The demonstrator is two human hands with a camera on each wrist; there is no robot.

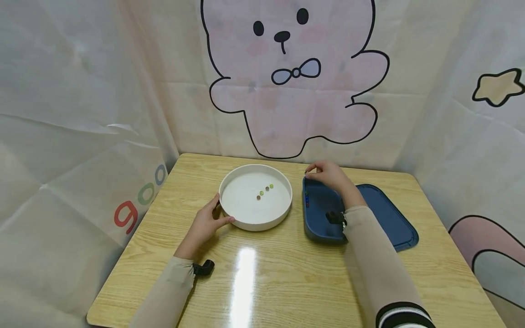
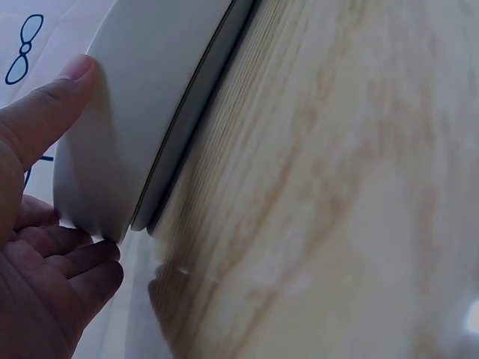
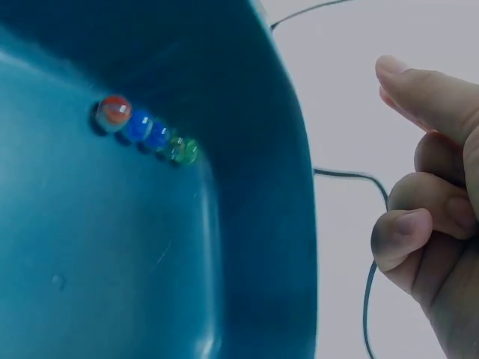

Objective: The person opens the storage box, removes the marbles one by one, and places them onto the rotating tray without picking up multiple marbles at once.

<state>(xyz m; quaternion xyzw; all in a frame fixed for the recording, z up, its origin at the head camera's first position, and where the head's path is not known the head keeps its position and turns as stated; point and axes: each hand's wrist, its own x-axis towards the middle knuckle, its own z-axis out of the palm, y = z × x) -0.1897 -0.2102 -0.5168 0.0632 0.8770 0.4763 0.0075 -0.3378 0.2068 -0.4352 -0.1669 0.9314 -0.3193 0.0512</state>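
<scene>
My left hand [image 1: 206, 223] holds the near left side of a white round dish [image 1: 242, 207]. In the left wrist view, the thumb lies against the dish wall [image 2: 142, 97] and the other fingers curl against its lower part. Several small marbles [image 1: 261, 193], yellow-green and brown, lie in a row in the dish. Over the far left corner of a blue box [image 1: 324, 196], my right hand [image 1: 328, 175] pinches a tiny marble between thumb and index fingertips, its colour unclear. Red, blue and green marbles [image 3: 138, 126] line up along the box's inner wall.
A flat blue lid [image 1: 393, 223] lies right of the box, partly behind the right forearm. Everything stands on a wooden table [image 1: 283, 273]. Printed curtains [image 1: 188, 118] surround its back and sides. Both wrists carry small black cameras [image 1: 203, 269].
</scene>
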